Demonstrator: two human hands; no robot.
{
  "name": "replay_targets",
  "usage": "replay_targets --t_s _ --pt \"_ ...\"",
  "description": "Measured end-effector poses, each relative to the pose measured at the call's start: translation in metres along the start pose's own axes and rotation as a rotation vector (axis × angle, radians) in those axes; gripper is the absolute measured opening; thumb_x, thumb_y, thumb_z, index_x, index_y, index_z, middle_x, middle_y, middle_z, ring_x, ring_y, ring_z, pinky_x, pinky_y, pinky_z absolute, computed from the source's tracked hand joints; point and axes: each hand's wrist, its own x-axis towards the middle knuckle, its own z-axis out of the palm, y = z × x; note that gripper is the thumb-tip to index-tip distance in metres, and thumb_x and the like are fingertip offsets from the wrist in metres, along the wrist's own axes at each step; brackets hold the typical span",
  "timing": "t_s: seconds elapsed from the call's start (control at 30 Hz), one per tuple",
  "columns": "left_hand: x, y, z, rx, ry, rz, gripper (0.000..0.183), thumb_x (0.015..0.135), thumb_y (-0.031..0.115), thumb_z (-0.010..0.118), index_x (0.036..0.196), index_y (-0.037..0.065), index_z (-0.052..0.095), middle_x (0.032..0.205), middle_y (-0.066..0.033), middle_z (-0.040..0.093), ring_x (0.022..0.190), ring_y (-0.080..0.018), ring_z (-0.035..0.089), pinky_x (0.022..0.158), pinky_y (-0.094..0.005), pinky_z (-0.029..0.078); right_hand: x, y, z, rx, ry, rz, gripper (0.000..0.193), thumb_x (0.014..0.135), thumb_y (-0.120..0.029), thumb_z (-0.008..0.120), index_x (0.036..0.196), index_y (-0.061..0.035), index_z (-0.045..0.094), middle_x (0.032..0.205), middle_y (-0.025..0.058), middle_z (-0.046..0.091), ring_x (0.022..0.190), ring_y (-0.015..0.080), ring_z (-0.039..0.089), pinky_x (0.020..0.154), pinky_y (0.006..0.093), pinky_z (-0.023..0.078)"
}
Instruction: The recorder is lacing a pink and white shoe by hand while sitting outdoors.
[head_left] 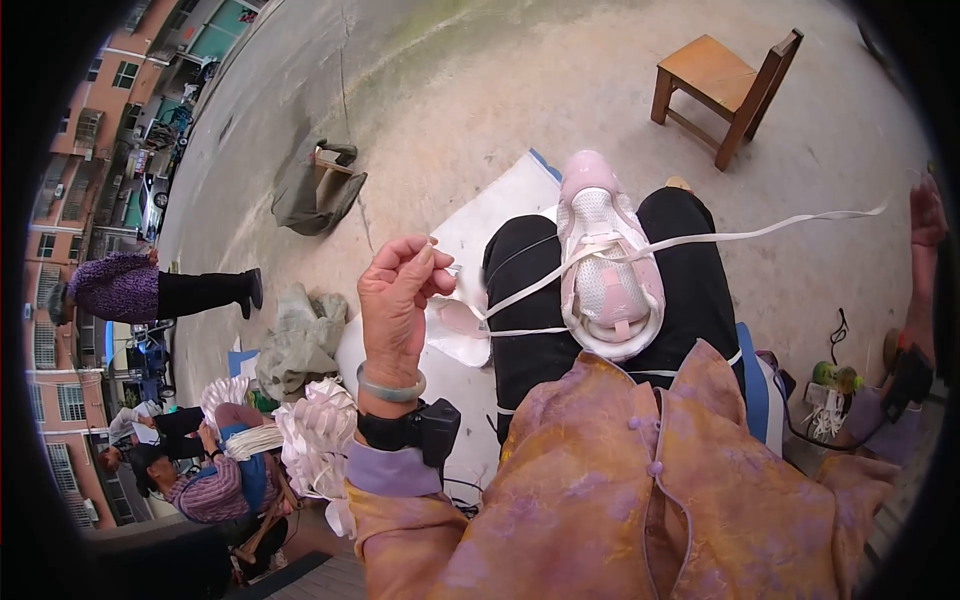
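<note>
A pink and white sneaker (612, 265) rests on my lap between my thighs, its toe pointing away from me. White shoelace (715, 238) crosses its tongue and stretches out to the right through the air, its tip close to my right hand (928, 212). That hand is at the dim right rim, fingers seemingly extended, and a gap shows between it and the lace tip. Left of the shoe, my left hand (405, 295) is raised with thumb and fingers pinched on a thin white lace end. Other lace strands run from the shoe toward it; their joining is unclear.
A white sheet (480, 225) with another pinkish shoe piece (460, 330) lies beneath me. A wooden chair (725, 90) stands far right. Bundled pale laces (318, 440), greyish cloth (300, 335) and a dark bag (315, 190) are leftward. A seated person (220, 475) and a standing person (150, 285) are farther left.
</note>
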Motion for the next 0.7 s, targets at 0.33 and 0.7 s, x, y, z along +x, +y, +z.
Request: replay_targets --t_s 0.33,0.7 --pt "-0.011 -0.036 0.097 0.002 -0.314 -0.156 0.015 0.089 0.010 0.058 0.098 -0.002 0.059 0.082 -0.0116 0.065 0.062 -0.0137 0.062 0.057 -0.0236 0.052 -0.172 0.151 0.066 -0.298 -1.213 0.410 0.020 0.087 -0.018 0.062 0.093 0.0013 0.067 0.067 0.0005 0.059 0.060 0.0053 0.051 0.054 0.0213 0.041" --pt "-0.010 -0.056 0.111 -0.020 -0.386 -0.206 0.012 0.091 0.010 0.055 0.095 -0.001 0.057 0.081 -0.0096 0.065 0.064 -0.0115 0.062 0.055 -0.0211 0.051 -0.192 0.157 0.071 -0.186 -1.132 0.470 0.012 0.083 -0.009 0.065 0.085 0.0020 0.067 0.069 0.0018 0.062 0.062 0.0045 0.056 0.056 0.0193 0.045"
